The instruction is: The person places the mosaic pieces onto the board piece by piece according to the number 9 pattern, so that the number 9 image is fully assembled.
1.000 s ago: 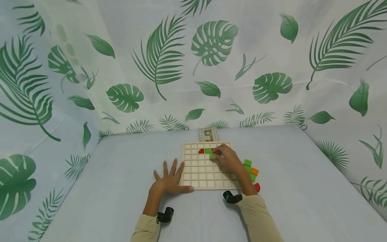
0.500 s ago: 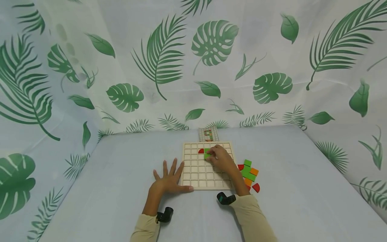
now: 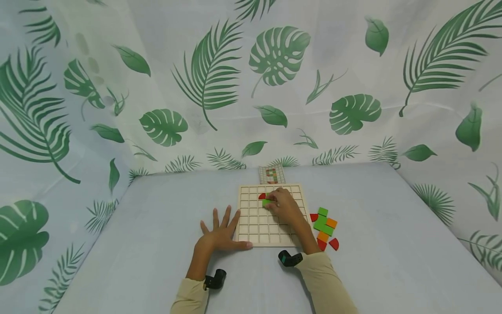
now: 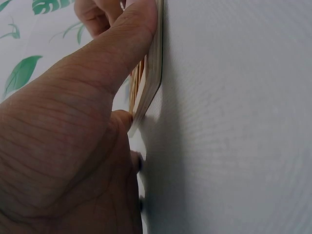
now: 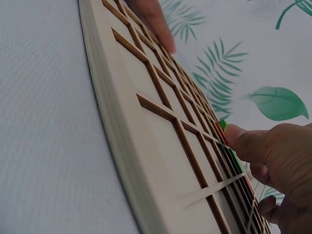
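A wooden grid board (image 3: 260, 226) lies on the table. My left hand (image 3: 219, 235) is spread with straight fingers at its left side, the thumb on the front edge near the corner. In the left wrist view the thumb lies along the board's edge (image 4: 155, 73). My right hand (image 3: 286, 207) is over the upper part of the board, where thumb and fingers pinch a green square tile (image 3: 266, 203). Just beyond that tile a red quarter-round tile (image 3: 262, 196) sits in a cell. The fingers hide the tiles to its right. In the right wrist view, green (image 5: 223, 124) shows at the thumb tip.
Loose green tiles (image 3: 320, 223), orange tiles (image 3: 331, 223) and red quarter-round tiles (image 3: 334, 244) lie right of the board. A pattern card (image 3: 272, 174) with a coloured figure stands behind it. A leaf-printed cloth (image 3: 219, 144) walls the back and sides.
My right hand has moved left across the board, with the green square tile shifting left to below the red quarter-round tile. More loose tiles show at the right. The left hand has stayed put.
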Action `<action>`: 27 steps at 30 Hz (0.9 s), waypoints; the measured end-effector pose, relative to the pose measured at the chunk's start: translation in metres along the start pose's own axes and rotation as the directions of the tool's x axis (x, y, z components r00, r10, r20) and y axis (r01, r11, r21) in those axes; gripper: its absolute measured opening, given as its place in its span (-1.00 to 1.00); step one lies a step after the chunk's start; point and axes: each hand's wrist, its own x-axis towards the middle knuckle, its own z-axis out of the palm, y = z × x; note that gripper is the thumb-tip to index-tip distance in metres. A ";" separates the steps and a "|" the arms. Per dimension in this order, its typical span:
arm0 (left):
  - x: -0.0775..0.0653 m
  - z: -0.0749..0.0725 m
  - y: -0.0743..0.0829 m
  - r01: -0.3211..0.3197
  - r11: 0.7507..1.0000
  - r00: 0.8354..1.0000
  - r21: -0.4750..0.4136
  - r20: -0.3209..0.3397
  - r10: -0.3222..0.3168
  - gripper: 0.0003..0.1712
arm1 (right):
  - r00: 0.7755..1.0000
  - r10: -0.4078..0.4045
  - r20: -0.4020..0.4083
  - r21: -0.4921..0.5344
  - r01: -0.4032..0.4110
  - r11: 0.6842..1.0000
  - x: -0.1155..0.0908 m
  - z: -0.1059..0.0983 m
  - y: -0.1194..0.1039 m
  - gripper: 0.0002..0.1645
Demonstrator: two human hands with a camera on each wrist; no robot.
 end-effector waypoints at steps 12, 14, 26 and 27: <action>0.000 0.001 0.000 -0.001 1.000 1.000 -0.003 -0.004 0.001 0.28 | 1.000 0.006 0.004 -0.017 -0.006 1.000 0.002 0.008 0.002 -0.72; -0.001 0.000 0.001 0.001 1.000 1.000 -0.008 -0.003 -0.001 0.28 | 1.000 0.003 -0.004 -0.027 -0.003 1.000 0.003 0.009 0.002 -0.73; 0.000 0.000 -0.001 -0.006 1.000 1.000 -0.012 0.002 0.006 0.28 | 1.000 0.017 0.005 -0.035 -0.017 0.999 0.008 0.014 -0.002 -0.75; 0.000 0.000 -0.001 -0.006 1.000 1.000 -0.013 0.003 0.006 0.28 | 1.000 0.015 0.005 -0.031 -0.015 0.999 0.008 0.014 -0.003 -0.75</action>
